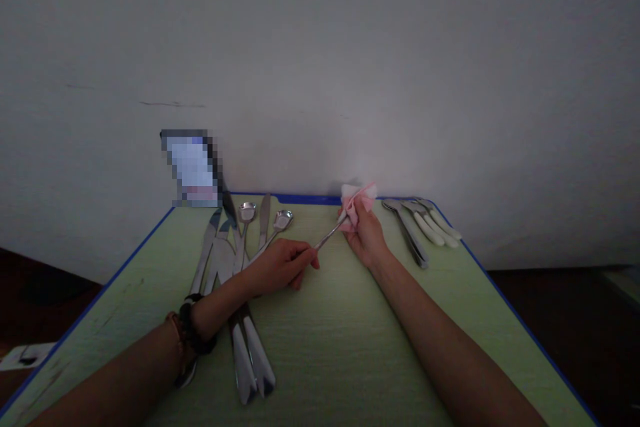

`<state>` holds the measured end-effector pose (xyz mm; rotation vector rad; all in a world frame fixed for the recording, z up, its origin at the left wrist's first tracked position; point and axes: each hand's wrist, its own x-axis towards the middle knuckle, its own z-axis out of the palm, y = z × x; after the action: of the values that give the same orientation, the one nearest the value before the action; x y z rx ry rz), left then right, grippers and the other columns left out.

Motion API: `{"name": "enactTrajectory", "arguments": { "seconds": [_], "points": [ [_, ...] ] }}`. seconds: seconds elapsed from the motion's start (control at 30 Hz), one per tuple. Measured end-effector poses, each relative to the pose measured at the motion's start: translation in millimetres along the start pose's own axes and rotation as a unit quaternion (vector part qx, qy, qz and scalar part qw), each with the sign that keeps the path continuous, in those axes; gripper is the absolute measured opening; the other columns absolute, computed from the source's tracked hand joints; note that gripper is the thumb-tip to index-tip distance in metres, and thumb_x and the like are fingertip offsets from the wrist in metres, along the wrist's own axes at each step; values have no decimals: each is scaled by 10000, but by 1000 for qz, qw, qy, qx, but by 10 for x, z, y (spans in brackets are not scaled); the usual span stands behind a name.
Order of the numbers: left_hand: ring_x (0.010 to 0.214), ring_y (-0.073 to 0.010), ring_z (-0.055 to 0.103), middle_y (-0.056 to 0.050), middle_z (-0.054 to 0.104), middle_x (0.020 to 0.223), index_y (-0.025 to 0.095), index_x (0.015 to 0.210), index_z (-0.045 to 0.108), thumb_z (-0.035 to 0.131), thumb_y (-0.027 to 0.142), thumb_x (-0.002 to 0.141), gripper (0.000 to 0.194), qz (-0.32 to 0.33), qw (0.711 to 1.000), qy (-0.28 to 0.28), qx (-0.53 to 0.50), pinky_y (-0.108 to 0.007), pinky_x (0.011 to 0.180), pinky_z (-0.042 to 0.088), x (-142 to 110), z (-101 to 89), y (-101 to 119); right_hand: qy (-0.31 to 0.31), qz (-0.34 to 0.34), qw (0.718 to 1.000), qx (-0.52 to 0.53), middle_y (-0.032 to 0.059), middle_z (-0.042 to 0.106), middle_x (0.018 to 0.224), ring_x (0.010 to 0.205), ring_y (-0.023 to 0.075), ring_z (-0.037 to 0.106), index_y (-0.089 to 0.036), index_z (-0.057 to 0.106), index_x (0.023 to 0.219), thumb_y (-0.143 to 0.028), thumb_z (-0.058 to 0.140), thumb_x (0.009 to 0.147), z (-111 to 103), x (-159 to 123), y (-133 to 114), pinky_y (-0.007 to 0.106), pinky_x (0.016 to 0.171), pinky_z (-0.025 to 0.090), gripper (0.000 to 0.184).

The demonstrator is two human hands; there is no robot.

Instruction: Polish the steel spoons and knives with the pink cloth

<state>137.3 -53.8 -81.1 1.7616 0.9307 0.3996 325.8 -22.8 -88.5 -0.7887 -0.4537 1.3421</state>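
My left hand [285, 265] pinches one end of a slim metal piece of cutlery [329, 235] above the table. Its other end runs into a pink and white cloth [357, 200], so its kind is hidden. Fingers of my right hand [369, 233] are closed around the cloth and that covered end. Beneath and beside my left forearm lie several knives [203, 253] and long-handled square-headed spoons [247, 212], partly covered by the arm. To the right of my right hand rest metal spoons [407, 233] and cutlery with cream handles [435, 230].
A pale green table [330, 347] with a blue edge stands against a grey wall [320, 67]. At its back left corner a blurred-out phone-like screen [193, 163] leans upright. Two broad flared handles [253, 360] point toward me at the front left.
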Motion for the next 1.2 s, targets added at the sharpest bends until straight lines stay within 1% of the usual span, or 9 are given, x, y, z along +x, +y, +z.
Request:
{"name": "enactTrajectory", "arguments": {
  "seconds": [0.07,0.17,0.23,0.37,0.47,0.63,0.83,1.0,1.2],
  "points": [
    [363,-83,418,83,435,381,161,732,562,363,439,885,375,0,1000,-1,-8,-181,425,337,-2,-3,11,28,3,999,37,-45,644,654,539,85,572,-200,584,753,-368,600,812,1,18,-6,192,513,503,179],
    [356,-85,408,90,397,365,177,659,503,344,460,881,393,-6,1000,1,-23,-186,421,333,-4,-2,21,36,24,996,82,-36,654,686,588,98,601,-207,573,778,-409,499,872,-10,46,-23,230,587,539,235],
    [362,-85,411,88,390,368,186,617,462,345,464,877,399,-7,1000,7,-25,-190,424,330,-4,2,22,26,33,994,97,-30,663,712,634,104,618,-208,575,794,-389,466,894,-20,57,-34,247,631,552,234],
    [370,-80,398,79,394,387,195,544,397,354,464,873,427,-9,1000,20,-12,-195,422,319,-2,6,7,-12,41,995,95,-19,677,747,672,105,631,-195,589,796,-286,456,908,-32,59,-42,254,692,560,196],
    [380,-78,392,68,426,410,193,531,394,355,471,871,440,-7,1000,23,11,-199,422,307,3,0,-10,-29,50,996,71,6,682,733,663,107,637,-167,611,790,-260,454,908,-33,55,-39,236,685,559,218],
    [385,-81,377,62,419,396,192,519,399,345,484,860,452,-10,999,21,23,-202,430,295,-4,-16,5,-70,58,996,22,46,696,743,674,119,644,-135,641,821,-279,539,863,-37,44,-33,218,647,558,181],
    [380,-77,362,58,416,396,194,509,392,333,496,845,456,-10,1000,13,17,-204,430,289,-21,-21,37,-84,59,995,-4,11,688,719,627,97,624,-150,641,821,-215,654,770,-60,43,-33,188,576,539,84],
    [387,-77,355,55,423,408,192,504,395,332,487,860,466,2,999,8,45,-205,431,291,-12,-18,19,-98,49,994,-26,13,686,732,645,104,634,-146,643,837,-244,718,710,-58,15,-29,198,602,539,177],
    [402,-79,368,56,418,417,188,508,413,313,477,886,486,11,998,8,63,-204,446,309,-11,-24,24,-153,48,982,-100,52,702,761,671,144,652,-131,653,872,-344,729,689,-23,-64,-21,238,605,536,290]
  ]
}}
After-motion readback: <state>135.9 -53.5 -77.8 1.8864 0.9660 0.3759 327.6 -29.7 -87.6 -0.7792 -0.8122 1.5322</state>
